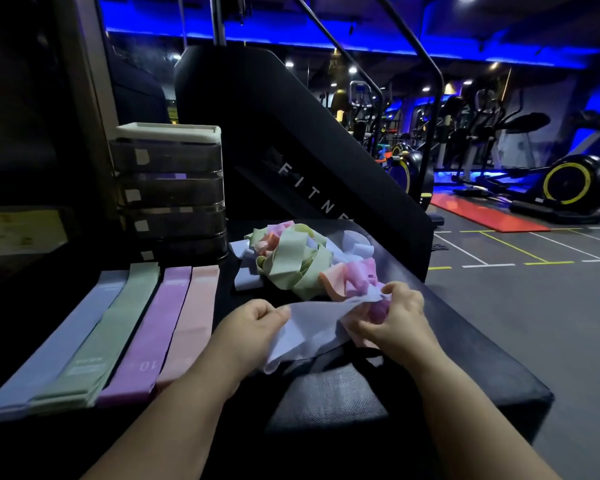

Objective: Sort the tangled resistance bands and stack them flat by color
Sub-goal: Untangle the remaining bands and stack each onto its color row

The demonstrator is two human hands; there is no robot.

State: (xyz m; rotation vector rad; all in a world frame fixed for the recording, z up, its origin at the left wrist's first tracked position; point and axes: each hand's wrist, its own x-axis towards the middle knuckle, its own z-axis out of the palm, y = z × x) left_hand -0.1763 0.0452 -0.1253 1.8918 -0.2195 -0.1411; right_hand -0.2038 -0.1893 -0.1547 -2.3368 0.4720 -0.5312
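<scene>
**Blue band half out of the knot: snag risk on the right**

Both hands are working one pale blue band (312,327) at the near edge of the tangled pile (298,258). The left hand (257,318) is pinching the band's left end btw thumb and curled fingers. The right hand (395,320) is pinching the other end, fingers curled, right where it is running into pink and purple loops.

Risks, as I'm judging them:
- The blue band is looking threaded through those pink/purple loops, so a hard pull is prob. tightening the knot, not freeing it.
- A pull toward the near side could be dragging the whole pile w/ it. The pile is sitting near the right edge of the black bench top (465,341), so loose bands could be sliding off to the floor.
- The material is prob. stretchy, so a slipped pinch means the band snapping back.
- A wide sweep left could be ruffling the pink stack (191,317), which is lying just beside the left forearm.

Looks: the held band is wide, thin and creased, sagging slack btw the hands onto the bench. The pile is mixing green, blue, pink, purple and orange-ish loops, w/ green mostly on top. Left of it, four flat stacks are lying side by side, each running near to far: blue stack (66,341), green stack (108,330), purple stack (149,327), then pink. Blue is the leftmost, so this band is prob. heading there.
</scene>
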